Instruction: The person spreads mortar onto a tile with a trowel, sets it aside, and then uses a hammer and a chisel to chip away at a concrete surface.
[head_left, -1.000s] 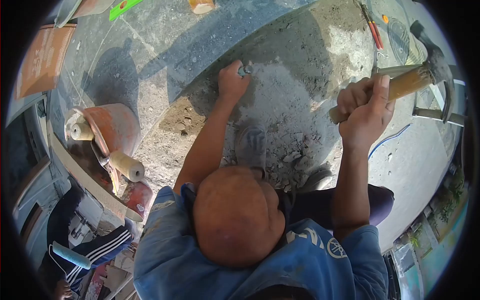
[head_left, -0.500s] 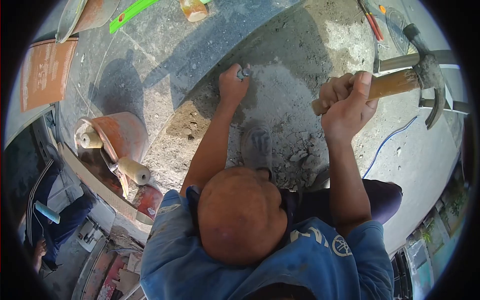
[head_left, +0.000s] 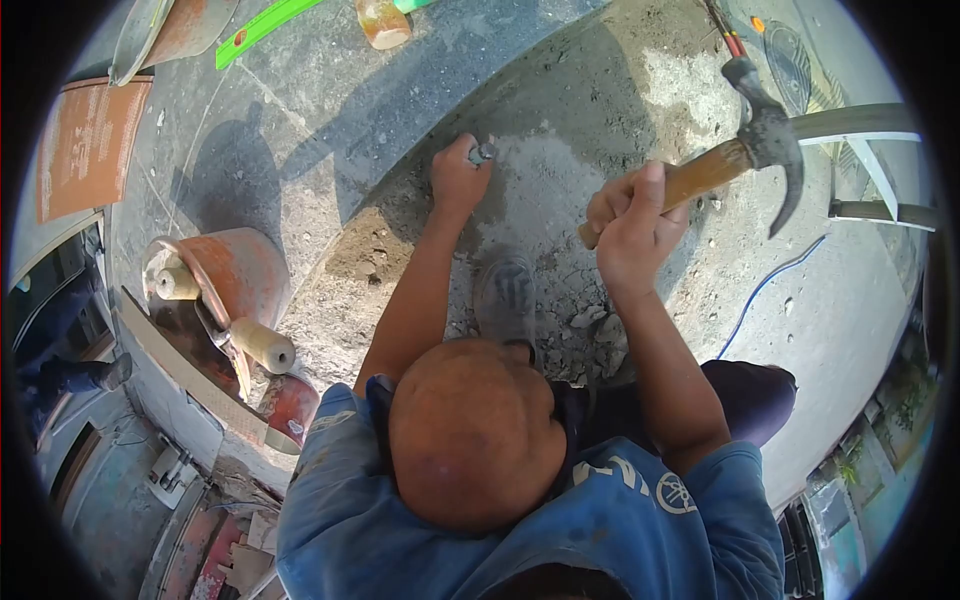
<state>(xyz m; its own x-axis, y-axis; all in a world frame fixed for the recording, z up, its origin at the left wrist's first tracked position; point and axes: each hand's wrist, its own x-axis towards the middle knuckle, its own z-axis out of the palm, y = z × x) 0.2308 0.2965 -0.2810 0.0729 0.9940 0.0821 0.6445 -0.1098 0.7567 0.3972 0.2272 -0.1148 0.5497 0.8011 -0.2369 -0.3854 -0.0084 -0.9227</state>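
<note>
My left hand is closed around a chisel, whose round metal end shows at the fingers, close over the rough grey concrete floor. To the right, my right hand grips the wooden handle of a claw hammer. The hammer is raised, with its dark metal head up and to the right of the hand. A shoe rests on the floor between my arms. Broken concrete rubble lies just right of the shoe. What the chisel's tip touches is hidden.
An orange bucket with tool handles stands at the left. A green level and a jar lie at the top. A blue cord runs at the right, below metal bars. Another person's leg shows far left.
My right hand and the hammer have moved left, toward my left hand. My left hand has barely moved. The other person at the far left has shifted mostly out of view.
</note>
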